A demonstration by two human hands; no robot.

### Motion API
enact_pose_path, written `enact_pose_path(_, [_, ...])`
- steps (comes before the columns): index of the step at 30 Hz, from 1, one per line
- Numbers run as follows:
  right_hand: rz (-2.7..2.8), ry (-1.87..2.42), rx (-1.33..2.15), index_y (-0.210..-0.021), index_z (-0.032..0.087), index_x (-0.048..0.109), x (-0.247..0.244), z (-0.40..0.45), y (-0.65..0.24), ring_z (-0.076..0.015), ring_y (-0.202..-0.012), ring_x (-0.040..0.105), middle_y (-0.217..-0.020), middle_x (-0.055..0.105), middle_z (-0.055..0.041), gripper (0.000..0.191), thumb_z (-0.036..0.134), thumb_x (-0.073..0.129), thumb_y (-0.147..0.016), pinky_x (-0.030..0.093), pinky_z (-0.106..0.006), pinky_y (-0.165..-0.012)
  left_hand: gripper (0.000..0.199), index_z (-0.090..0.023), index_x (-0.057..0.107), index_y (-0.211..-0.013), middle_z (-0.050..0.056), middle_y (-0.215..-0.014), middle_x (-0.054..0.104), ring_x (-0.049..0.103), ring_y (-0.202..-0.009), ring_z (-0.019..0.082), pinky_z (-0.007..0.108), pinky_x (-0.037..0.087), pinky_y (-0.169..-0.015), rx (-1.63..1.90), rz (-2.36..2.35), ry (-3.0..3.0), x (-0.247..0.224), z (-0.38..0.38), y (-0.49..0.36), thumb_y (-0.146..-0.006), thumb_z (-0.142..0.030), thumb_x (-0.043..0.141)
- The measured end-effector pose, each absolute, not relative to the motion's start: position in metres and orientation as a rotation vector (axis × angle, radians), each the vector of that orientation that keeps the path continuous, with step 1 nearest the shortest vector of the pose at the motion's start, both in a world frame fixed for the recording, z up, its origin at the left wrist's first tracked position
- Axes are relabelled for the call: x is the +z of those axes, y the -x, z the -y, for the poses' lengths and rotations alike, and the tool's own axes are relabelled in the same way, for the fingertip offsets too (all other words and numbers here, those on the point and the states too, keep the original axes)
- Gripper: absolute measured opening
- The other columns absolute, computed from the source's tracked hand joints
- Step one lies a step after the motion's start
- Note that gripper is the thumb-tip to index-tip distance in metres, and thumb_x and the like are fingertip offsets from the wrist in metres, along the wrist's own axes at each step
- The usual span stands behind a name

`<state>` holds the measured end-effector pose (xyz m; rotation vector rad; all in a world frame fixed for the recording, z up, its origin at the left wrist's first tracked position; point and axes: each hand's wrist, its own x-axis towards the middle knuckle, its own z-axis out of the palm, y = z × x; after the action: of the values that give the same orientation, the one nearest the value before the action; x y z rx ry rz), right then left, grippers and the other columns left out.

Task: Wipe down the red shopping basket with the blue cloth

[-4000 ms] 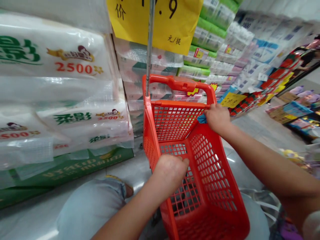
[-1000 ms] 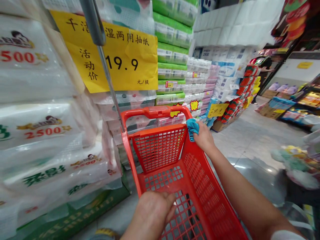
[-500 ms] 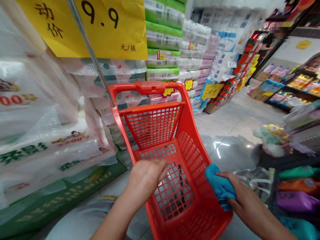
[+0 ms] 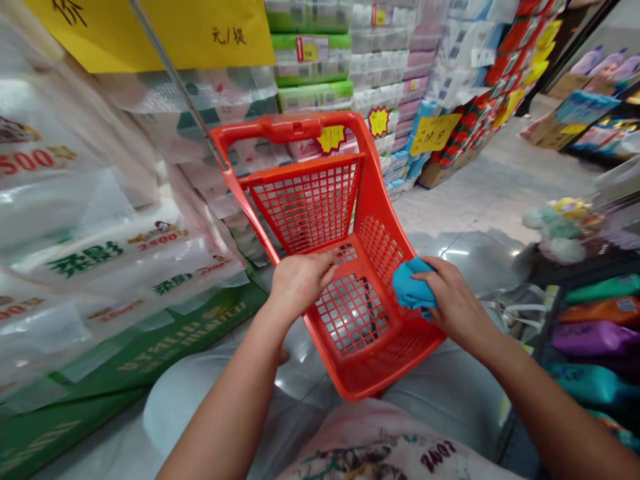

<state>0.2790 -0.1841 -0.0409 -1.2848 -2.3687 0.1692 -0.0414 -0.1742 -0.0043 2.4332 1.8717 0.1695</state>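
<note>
A red plastic shopping basket cart [image 4: 383, 200] with grid walls and a raised handle stands tilted before me, with nothing lying in it. My left hand [image 4: 303, 283] is closed over its left rim, fingers curled inward. In my right hand [image 4: 447, 293] is a bunched blue cloth [image 4: 413, 285], pressed to the right rim near the front end. The cloth covers part of that rim, and my fingertips partly sink into its folds.
Wrapped tissue packs [image 4: 314, 63] are stacked behind the cart, and large white bags [image 4: 100, 260] fill the left. A thin metal rod [image 4: 173, 73] crosses by the handle. Colourful bottles [image 4: 595, 339] stand at the right. Tiled floor [image 4: 500, 193] stretches beyond.
The view has tilted down, so the cart and both hands sit higher and my knees and shirt show. My right hand's cloth has shifted slightly inward over the rim. My left hand keeps its hold.
</note>
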Motion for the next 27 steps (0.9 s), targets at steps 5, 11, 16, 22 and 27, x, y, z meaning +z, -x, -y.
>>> enact_pose_path(5, [2.325, 1.342, 0.148, -0.128, 0.02, 0.052, -0.039, 0.261, -0.289, -0.0312, -0.143, 0.039, -0.15, 0.044, -0.0172, 0.049, 0.009, 0.048, -0.08, 0.04, -0.06, -0.113, 0.037, -0.027, 0.072, -0.11, 0.005, -0.102, 0.078, 0.072, -0.09, 0.025, 0.031, 0.043, -0.066, 0.164, -1.96, -2.385, -0.002, 0.174, 0.036, -0.099, -0.046, 0.041])
enact_pose_path(11, [2.52, 0.834, 0.438, -0.137, 0.013, 0.046, -0.043, 0.302, -0.218, -0.0261, -0.134, 0.052, -0.136, 0.06, -0.018, 0.051, 0.021, 0.051, -0.087, 0.042, -0.053, -0.114, 0.037, -0.026, 0.072, -0.112, 0.008, -0.102, 0.077, 0.071, -0.094, 0.029, 0.034, 0.047, -0.072, 0.086, -2.026, -2.363, 0.0, 0.171, 0.031, -0.097, -0.044, 0.044])
enact_pose_path(16, [2.599, 0.651, 0.609, -0.14, 0.017, 0.052, -0.034, 0.291, -0.203, -0.0248, -0.128, 0.057, -0.139, 0.06, -0.0143, 0.053, 0.016, 0.05, -0.087, 0.05, -0.043, -0.105, 0.038, -0.024, 0.072, -0.112, 0.009, -0.099, 0.077, 0.071, -0.093, 0.029, 0.035, 0.047, -0.075, 0.081, -2.038, -2.38, -0.002, 0.168, 0.032, -0.096, -0.044, 0.045])
enact_pose_path(22, [2.613, 0.758, 0.731, -0.134, 0.025, 0.059, -0.023, 0.282, -0.243, -0.0216, -0.119, 0.062, -0.133, 0.065, -0.009, 0.05, 0.013, 0.051, -0.086, 0.052, -0.04, -0.101, 0.034, -0.024, 0.073, -0.108, 0.007, -0.093, 0.077, 0.07, -0.088, 0.026, 0.032, 0.044, -0.07, 0.22, -2.042, -2.414, -0.008, 0.167, 0.028, -0.096, -0.043, 0.047])
enact_pose_path(27, [2.633, 0.774, 0.827, -0.138, 0.025, 0.058, -0.019, 0.282, -0.199, -0.0274, -0.127, 0.055, -0.141, 0.055, -0.012, 0.062, 0.007, 0.054, -0.08, 0.048, -0.047, -0.105, 0.023, -0.023, 0.073, -0.092, 0.004, -0.084, 0.075, 0.066, -0.076, 0.019, 0.028, 0.041, -0.065, 0.818, -1.964, -2.292, -0.019, 0.164, 0.029, -0.094, -0.039, 0.056])
